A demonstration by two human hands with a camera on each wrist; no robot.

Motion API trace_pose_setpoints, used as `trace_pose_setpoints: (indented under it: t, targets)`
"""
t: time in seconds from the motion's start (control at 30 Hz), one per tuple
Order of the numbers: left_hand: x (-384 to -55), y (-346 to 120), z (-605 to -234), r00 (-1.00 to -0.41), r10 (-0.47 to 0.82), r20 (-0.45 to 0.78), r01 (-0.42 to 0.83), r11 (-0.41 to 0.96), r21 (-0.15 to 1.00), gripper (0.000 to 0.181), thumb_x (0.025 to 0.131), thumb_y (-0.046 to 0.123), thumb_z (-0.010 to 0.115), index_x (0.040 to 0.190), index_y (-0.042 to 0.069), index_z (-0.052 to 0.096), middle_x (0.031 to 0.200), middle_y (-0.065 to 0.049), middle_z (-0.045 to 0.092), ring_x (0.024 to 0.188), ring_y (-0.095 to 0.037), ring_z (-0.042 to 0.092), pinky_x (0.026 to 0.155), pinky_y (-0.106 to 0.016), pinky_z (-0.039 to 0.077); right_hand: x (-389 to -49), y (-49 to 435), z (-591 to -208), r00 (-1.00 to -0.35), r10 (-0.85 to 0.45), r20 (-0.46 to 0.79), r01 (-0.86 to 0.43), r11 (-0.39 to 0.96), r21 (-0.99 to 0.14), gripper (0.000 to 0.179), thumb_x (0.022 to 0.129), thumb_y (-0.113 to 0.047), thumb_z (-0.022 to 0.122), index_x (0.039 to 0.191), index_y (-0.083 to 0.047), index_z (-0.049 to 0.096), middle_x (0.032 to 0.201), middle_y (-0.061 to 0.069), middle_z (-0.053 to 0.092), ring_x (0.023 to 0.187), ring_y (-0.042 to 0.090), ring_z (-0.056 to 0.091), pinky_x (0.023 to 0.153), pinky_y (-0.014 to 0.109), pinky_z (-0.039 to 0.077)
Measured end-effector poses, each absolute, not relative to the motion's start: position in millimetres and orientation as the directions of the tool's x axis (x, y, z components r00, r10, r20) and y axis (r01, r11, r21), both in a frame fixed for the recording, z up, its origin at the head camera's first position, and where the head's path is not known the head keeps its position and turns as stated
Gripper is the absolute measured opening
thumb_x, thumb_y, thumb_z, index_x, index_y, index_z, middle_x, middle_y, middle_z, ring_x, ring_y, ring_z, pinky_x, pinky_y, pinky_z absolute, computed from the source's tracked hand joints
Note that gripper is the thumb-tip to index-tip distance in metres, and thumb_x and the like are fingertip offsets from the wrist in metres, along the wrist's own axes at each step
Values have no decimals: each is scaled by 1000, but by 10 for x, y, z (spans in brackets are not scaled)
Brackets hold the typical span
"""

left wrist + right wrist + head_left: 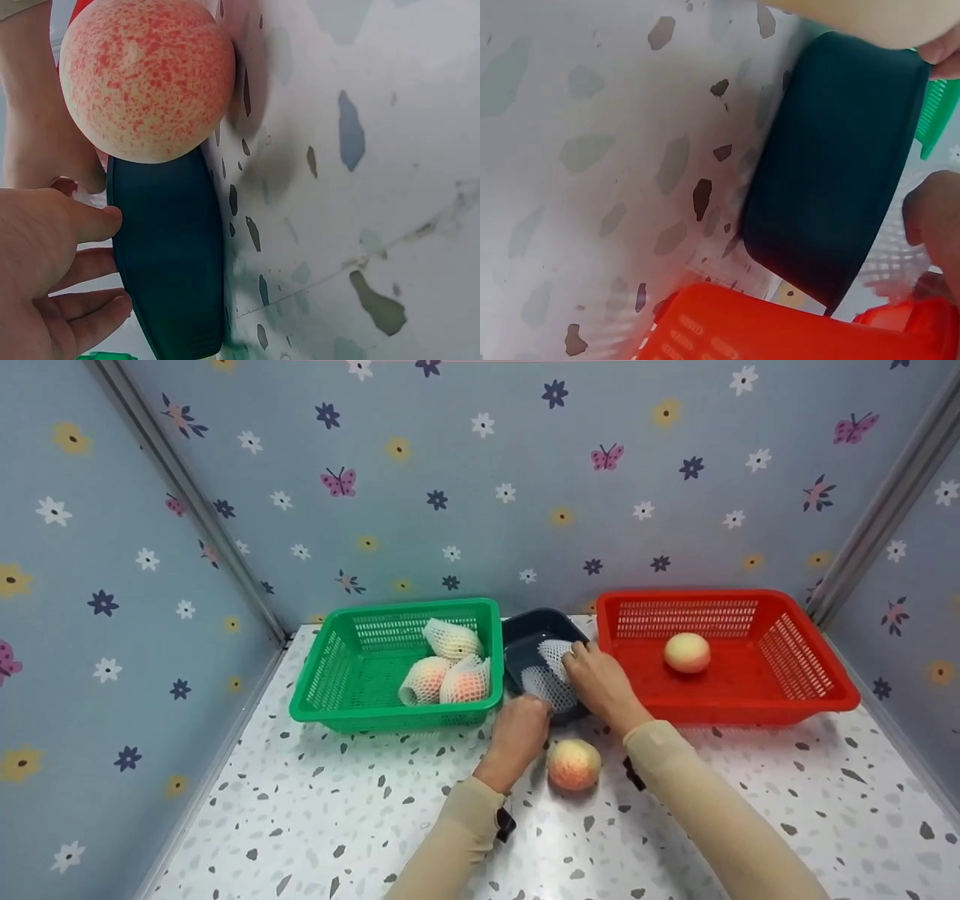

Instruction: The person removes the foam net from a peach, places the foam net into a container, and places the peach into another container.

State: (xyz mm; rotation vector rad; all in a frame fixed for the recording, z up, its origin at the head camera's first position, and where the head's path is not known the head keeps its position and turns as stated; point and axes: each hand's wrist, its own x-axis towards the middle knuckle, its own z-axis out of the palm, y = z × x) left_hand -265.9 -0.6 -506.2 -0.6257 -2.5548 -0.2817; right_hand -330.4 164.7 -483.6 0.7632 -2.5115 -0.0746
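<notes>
In the head view, a dark basin [544, 619] stands between two baskets, with white foam fruit nets [551, 690] inside. My right hand [600, 682] reaches over its right side and pinches one of the nets. My left hand [517, 735] is at its near left edge. The left wrist view shows the thumb and fingers [101, 315] of that hand against the basin's rim [112, 187]. A peach [574, 765] without a net lies on the table just in front of the basin, between my forearms. The right hand's fingertips are partly hidden in the right wrist view.
On the left, a green basket [394, 712] contains several peaches [426, 679] in foam nets. A red basket [739, 712] on the right contains one bare peach [687, 652]. A flower-patterned wall [480, 465] rises behind the speckled table [300, 810].
</notes>
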Motion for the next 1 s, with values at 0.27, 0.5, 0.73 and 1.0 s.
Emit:
trace_pose_setpoints:
  t: [0.27, 0.5, 0.73, 1.0]
  targets:
    - [-2617, -27, -5081, -794, 379, 476, 470, 879, 84, 14, 84, 13, 70, 71, 12, 71, 68, -5, 64, 65, -23, 64, 59, -39, 52, -3269, 1640, -4870, -755, -615, 228, -601, 788, 136, 20, 86, 5, 62, 105, -2, 64, 93, 17, 61, 80, 34, 60, 70, 44, 55]
    - [-2660, -20, -5015, -789, 365, 494, 476, 872, 115, 15, 84, 14, 71, 69, 12, 71, 66, -5, 63, 64, -24, 64, 57, -39, 51, -3342, 1623, -4720, -810, -582, 71, -585, 810, -38, 28, 81, 4, 66, 103, -11, 72, 88, 11, 69, 75, 28, 64, 73, 44, 54]
    - [-2675, -9, -5034, -794, 354, 494, 461, 880, 111, 15, 83, 12, 71, 68, 12, 72, 65, -6, 63, 62, -25, 64, 55, -39, 51, -3367, 1539, -4575, -826, -545, -143, -520, 835, -179, 33, 85, 2, 63, 115, -10, 71, 106, 14, 68, 93, 28, 62, 89, 45, 49]
    - [-2699, -30, -5017, -794, 374, 478, 481, 868, 120, 15, 85, 10, 68, 72, 13, 74, 67, -6, 65, 64, -24, 65, 56, -38, 51, -3413, 1478, -4543, -811, -521, -265, -446, 844, -297, 33, 82, -3, 63, 113, -8, 72, 111, 15, 66, 104, 30, 59, 93, 45, 47]
